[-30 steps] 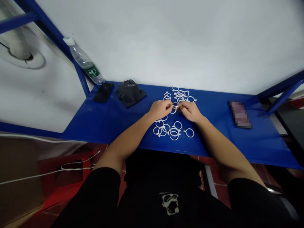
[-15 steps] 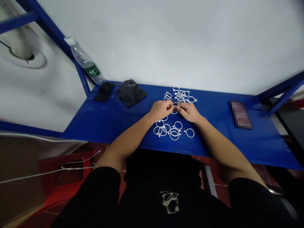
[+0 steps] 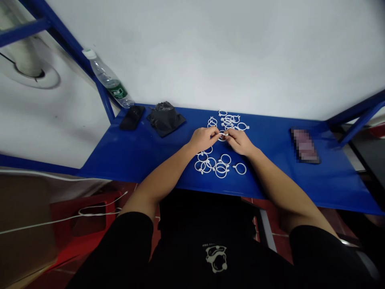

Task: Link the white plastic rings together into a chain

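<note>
My left hand (image 3: 202, 139) and my right hand (image 3: 240, 141) meet over the middle of the blue table (image 3: 135, 152). Both pinch one small white plastic ring (image 3: 223, 137) between their fingertips, left hand on its left side, right hand on its right. Behind the hands lies a heap of several white rings (image 3: 229, 119). Nearer to me, between my forearms, lies a second group of several white rings (image 3: 219, 164) flat on the table.
A black phone (image 3: 131, 117) and a crumpled black bag (image 3: 165, 117) lie at the back left, beside a leaning clear water bottle (image 3: 108, 79). A blurred phone-sized item (image 3: 305, 145) lies at the right. Blue frame bars rise at both ends. A red stool (image 3: 87, 224) stands below left.
Both hands stay together on the ring, with the fingertips closing in slightly. Nothing else on the table has moved.
</note>
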Available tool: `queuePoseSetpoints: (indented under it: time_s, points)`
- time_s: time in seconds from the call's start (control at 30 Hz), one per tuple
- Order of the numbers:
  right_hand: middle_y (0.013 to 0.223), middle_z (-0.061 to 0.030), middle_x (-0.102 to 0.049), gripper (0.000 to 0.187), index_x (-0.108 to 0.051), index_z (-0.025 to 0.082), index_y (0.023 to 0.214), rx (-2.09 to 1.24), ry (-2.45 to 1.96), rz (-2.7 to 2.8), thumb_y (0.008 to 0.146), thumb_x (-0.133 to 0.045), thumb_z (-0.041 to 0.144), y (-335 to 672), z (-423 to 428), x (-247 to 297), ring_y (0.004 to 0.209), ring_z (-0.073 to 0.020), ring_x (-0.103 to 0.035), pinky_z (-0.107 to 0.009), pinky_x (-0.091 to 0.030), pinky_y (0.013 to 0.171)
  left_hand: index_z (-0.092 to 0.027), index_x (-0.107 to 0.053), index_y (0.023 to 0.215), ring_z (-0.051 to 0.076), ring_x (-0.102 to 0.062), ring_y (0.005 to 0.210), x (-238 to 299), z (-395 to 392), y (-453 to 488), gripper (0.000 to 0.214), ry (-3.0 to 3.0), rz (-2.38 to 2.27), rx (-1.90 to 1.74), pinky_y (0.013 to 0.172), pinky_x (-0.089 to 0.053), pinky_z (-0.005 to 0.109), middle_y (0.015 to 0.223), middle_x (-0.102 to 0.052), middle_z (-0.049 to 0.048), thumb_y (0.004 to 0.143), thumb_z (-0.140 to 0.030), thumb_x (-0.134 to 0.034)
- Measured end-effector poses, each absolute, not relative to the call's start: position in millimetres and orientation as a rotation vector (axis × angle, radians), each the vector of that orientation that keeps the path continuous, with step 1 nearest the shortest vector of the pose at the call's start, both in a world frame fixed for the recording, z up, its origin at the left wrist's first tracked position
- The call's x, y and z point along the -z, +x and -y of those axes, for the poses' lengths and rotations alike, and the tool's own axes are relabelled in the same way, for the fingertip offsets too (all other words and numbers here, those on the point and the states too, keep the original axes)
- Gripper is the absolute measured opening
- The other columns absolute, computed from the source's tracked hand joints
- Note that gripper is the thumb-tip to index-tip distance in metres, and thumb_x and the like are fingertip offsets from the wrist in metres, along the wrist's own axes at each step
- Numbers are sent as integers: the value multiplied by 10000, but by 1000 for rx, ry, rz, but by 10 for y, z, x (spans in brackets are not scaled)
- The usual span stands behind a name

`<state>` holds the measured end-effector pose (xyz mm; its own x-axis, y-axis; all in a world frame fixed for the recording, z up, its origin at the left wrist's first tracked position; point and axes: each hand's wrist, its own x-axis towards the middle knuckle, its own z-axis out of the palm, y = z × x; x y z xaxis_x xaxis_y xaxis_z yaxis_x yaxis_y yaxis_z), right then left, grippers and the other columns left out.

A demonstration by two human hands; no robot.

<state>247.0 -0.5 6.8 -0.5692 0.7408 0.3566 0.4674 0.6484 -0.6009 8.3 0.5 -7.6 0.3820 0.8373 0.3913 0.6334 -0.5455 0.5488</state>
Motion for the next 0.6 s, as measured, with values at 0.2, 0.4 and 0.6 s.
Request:
queuePoseSetpoints:
  time_s: [0.2,0.4,0.6]
  points:
    - [906,-80,-777,407,-697,234,1010,-607,-948,2265,1121,-447,535,2479,2,-65,809,-250,-705,-369,-509,760,-233,-760,1035,189,-759,803,54,6,87,112,2327,-1300,-884,718,-482,312,856,-810,12,1061,-329,-711]
    - [912,-81,-780,287,-706,231,995,-597,-981,2271,1058,-487,405,2468,10,-79,814,-253,-703,-373,-515,778,-237,-768,1021,182,-743,767,55,0,81,124,2337,-1275,-899,692,-479,299,839,-809,13,1060,-339,-710]
    - [851,-73,-756,233,-695,232,909,-578,-1044,2243,942,-475,302,2433,24,-107,778,-245,-680,-370,-511,776,-237,-758,996,177,-745,759,59,26,60,129,2382,-1203,-883,689,-478,288,838,-813,14,1058,-338,-706]
